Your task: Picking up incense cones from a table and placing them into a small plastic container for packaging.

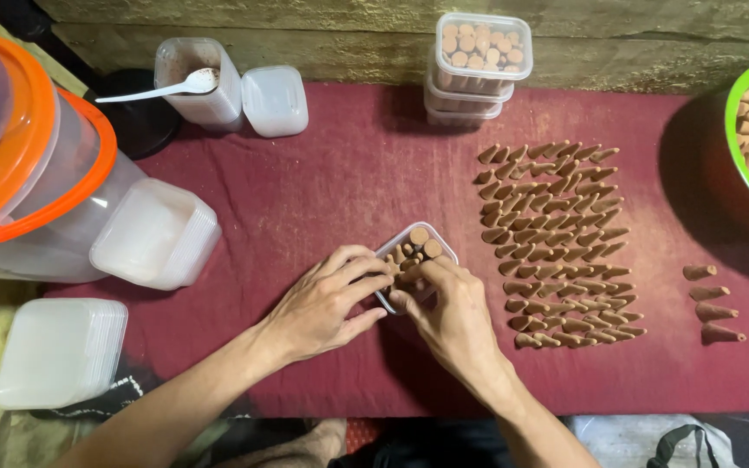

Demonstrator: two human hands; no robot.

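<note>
**Two hands at a small box of brown cones**

Head view. The left hand [327, 299] curls its fingers around the near left side of a small clear plastic box [440, 242], gripping it. The right hand [446, 312] is pinched shut at the box's opening, its fingertips on the brown cones [420, 236] inside; whether it holds one cone cannot be told. The box rests on a dark red cloth [322, 182] that covers the surface, near its middle. Just right of the box lie rows of loose cones [556, 243], and four larger cones [711, 303] lie apart farther right. A green bowl [732, 130] of cones sits at the right edge. At the back stands a stack of filled, lidded boxes [478, 65], and to its left an open container with a white spoon [179, 85]. Stacked clear lids [156, 234] and an orange-rimmed tub [36, 156] are at left.
</note>
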